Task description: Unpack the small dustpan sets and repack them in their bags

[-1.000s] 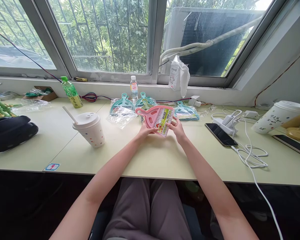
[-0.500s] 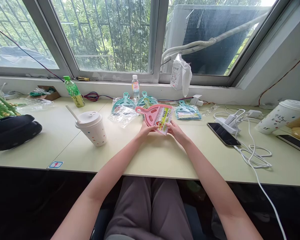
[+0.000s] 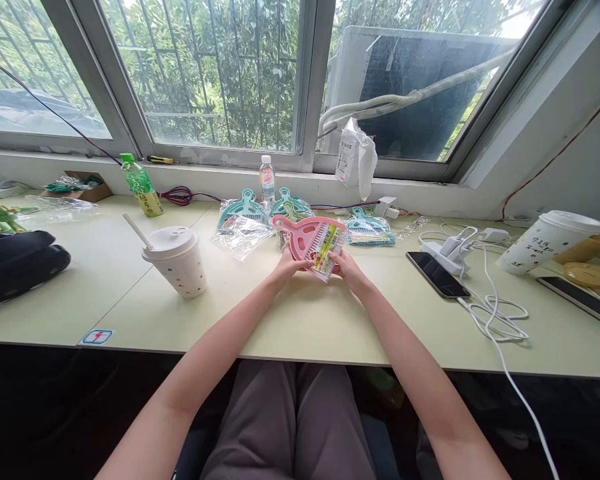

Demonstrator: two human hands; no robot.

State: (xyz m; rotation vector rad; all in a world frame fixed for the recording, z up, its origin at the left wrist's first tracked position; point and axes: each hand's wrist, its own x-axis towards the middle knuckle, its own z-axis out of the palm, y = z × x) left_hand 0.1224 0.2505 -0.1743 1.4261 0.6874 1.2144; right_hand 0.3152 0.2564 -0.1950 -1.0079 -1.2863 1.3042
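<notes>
The left hand [image 3: 285,268] and right hand [image 3: 349,268] grip one pink dustpan [image 3: 304,235] over the surface [image 3: 300,327]. Beyond it: one green dustpan [image 3: 295,213], three teal dustpans [image 3: 243,211], two bottles [image 3: 143,188]. Two lidded cups [image 3: 179,268] flank it; the left one holds a straw [image 3: 137,231].

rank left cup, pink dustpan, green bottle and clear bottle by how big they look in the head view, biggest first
1. Left cup and pink dustpan: too alike to rank
2. Green bottle
3. Clear bottle
</notes>
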